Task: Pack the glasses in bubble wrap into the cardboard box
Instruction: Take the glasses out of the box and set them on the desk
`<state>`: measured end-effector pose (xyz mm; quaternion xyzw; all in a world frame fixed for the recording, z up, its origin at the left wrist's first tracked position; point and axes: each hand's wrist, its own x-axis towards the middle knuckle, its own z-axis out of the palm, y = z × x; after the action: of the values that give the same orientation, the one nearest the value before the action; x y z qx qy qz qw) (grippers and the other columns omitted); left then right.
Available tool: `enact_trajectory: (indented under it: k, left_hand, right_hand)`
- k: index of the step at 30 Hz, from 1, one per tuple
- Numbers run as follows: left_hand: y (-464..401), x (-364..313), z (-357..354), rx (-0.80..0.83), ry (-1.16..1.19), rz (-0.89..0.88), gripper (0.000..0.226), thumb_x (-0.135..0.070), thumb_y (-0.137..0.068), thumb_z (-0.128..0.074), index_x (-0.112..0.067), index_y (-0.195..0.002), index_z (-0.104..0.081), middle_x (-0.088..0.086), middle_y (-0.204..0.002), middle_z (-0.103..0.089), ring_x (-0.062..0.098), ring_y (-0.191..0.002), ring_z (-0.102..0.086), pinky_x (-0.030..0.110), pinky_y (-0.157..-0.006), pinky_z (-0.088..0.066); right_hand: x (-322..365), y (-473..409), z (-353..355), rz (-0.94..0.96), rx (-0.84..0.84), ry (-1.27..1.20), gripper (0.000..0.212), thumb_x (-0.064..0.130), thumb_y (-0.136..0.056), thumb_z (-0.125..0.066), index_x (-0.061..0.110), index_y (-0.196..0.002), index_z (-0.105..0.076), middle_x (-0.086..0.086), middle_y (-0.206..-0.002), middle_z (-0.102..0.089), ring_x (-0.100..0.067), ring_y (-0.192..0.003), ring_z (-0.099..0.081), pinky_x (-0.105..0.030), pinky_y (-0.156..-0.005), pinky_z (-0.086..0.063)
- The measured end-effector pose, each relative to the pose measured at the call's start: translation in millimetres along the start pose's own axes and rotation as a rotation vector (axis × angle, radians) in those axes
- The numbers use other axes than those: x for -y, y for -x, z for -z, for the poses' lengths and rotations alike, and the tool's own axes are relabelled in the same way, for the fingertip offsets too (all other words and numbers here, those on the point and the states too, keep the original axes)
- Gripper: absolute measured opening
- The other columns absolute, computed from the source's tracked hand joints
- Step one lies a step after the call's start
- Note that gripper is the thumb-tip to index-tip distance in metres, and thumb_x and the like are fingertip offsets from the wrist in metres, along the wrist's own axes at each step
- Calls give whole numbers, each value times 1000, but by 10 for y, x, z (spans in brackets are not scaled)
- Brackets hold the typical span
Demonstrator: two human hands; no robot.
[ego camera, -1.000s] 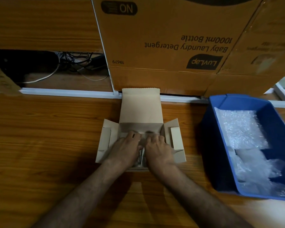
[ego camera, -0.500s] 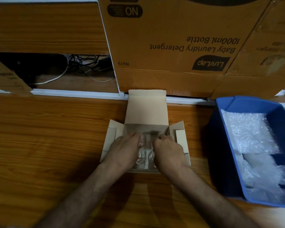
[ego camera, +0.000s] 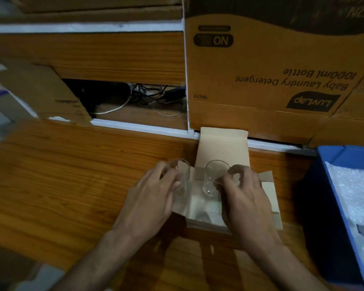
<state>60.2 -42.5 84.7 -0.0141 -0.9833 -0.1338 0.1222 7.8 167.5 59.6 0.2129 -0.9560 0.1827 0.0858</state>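
Observation:
A small open cardboard box [ego camera: 223, 145] lies on the wooden table, its lid flap standing up at the back. My left hand [ego camera: 153, 198] grips a clear glass [ego camera: 184, 173] above the box's left edge. My right hand [ego camera: 246, 196] grips another clear glass [ego camera: 211, 179] over the box's middle, and a second rim [ego camera: 239, 170] shows under its fingers. The glasses are bare, with no wrap on them. The hands hide much of the box's inside.
A blue plastic bin [ego camera: 315, 196] holding bubble wrap [ego camera: 355, 192] stands right of the box. A large detergent carton [ego camera: 271, 70] rises close behind it. A flattened carton [ego camera: 42, 93] leans at the back left, beside a gap with cables [ego camera: 147, 97].
Both hands were down inside the box; now they have come up, each holding a clear glass. The view has shifted so the box sits further right.

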Motion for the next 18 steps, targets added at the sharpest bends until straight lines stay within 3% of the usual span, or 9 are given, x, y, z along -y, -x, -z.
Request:
enact_trajectory:
  k: [3, 5, 7, 14, 18]
  left_hand:
    - [105, 320, 105, -12, -7, 8, 11, -27, -100, -54, -30, -110, -58, -14, -112, -51, 0, -90, -48, 9, -62, -35]
    - [189, 550, 169, -24, -16, 14, 12, -24, -100, -56, -28, -111, -60, -13, -111, -56, 2, -92, -52, 11, -65, -37]
    - [265, 789, 234, -43, -23, 23, 14, -24, -101, -56, -26, -114, -61, -12, -109, -59, 5, -92, -55, 16, -68, -42]
    - [500, 1777, 223, 29, -55, 79, 13, -32, -106, -45, -27, -113, -55, -10, -105, -52, 9, -88, -48, 25, -66, -43]
    - [537, 2190, 56, 151, -54, 77, 24, -41, -108, -32, -29, -114, -51, -9, -106, -50, 13, -94, -49, 30, -69, -43]
  right_hand:
    - [251, -58, -31, -30, 23, -91, 40, 29, -93, -69, 31, -128, -49, -13, -152, -33, -28, -119, -59, -41, -87, -60]
    - [458, -97, -50, -36, 23, -161, 33, 39, -99, -55, 34, -131, -47, -8, -157, -30, -21, -115, -60, -32, -87, -58]
    - [683, -151, -78, 4, -20, -203, 29, 48, -100, -46, 33, -125, -50, -3, -151, -39, -15, -105, -61, -21, -77, -51]
    - [1516, -357, -581, 64, 105, -332, 26, 57, -102, -34, 36, -115, -43, 5, -122, -47, -4, -85, -51, -13, -66, -40]
    - [1767, -432, -1085, -6, 261, -326, 24, 49, -105, -39, 32, -121, -46, 1, -132, -43, -5, -85, -56, -16, -65, -48]
